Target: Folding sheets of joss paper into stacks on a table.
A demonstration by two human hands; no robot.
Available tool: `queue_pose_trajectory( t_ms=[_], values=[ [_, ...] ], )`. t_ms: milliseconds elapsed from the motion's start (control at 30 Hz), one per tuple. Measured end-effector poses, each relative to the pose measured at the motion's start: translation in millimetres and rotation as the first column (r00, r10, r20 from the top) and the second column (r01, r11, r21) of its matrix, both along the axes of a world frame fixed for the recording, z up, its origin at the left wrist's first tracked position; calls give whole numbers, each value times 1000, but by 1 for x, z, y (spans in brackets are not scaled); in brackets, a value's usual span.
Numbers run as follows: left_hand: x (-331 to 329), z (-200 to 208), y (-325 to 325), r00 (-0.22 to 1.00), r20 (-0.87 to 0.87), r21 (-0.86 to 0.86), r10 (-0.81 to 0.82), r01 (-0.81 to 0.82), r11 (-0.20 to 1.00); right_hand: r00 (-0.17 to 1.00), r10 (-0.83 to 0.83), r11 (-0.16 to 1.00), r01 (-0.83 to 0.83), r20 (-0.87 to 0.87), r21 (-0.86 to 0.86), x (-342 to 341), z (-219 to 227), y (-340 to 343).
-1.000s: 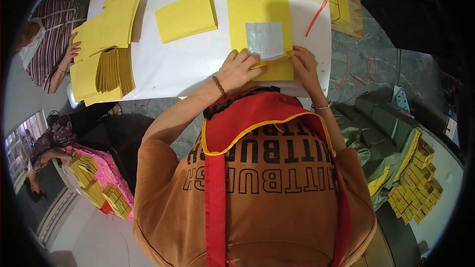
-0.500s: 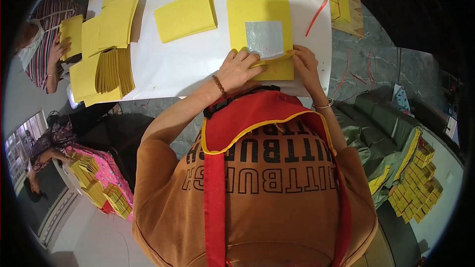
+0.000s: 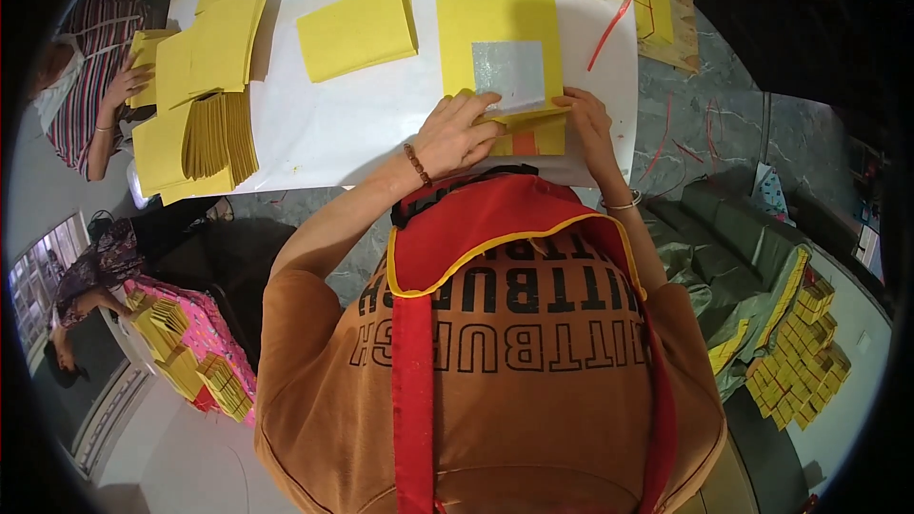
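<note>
In front of me a yellow paper sheet (image 3: 457,38) with a silver square (image 3: 507,67) lies on the white table. It seems to lie on other yellow paper. Its near edge is lifted and curled back toward the silver square. My left hand (image 3: 462,130) pinches this edge on the left, its index finger reaching onto the square. The other end of the edge is between the fingers of my right hand (image 3: 586,119). Under the lifted strip an orange-red patch (image 3: 524,144) shows on the yellow paper below.
Left of the sheet rests a yellow paper stack (image 3: 357,33). A fanned yellow stack (image 3: 221,138) stands at the table's left edge, near a co-worker's hand (image 3: 124,86) holding yellow paper. Red ties (image 3: 633,8) lie at the far right. Yellow bundles (image 3: 800,362) are piled lower right.
My left hand's fingers have spread a little along the lifted edge. The edge has curled farther, and the orange-red patch has come into sight. The co-worker's yellow paper has shifted.
</note>
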State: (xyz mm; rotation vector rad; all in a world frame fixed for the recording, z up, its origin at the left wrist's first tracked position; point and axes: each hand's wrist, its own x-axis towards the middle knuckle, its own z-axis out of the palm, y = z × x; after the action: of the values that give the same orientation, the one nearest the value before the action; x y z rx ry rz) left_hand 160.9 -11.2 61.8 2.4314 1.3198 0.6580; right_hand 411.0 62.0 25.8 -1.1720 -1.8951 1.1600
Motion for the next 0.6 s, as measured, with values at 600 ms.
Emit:
queue_pose_trajectory(
  t_ms=[600],
  values=[
    [-37, 16, 5, 912, 294, -308, 287, -194, 931, 959, -103, 994, 88, 265, 69, -21, 5, -4]
  ],
)
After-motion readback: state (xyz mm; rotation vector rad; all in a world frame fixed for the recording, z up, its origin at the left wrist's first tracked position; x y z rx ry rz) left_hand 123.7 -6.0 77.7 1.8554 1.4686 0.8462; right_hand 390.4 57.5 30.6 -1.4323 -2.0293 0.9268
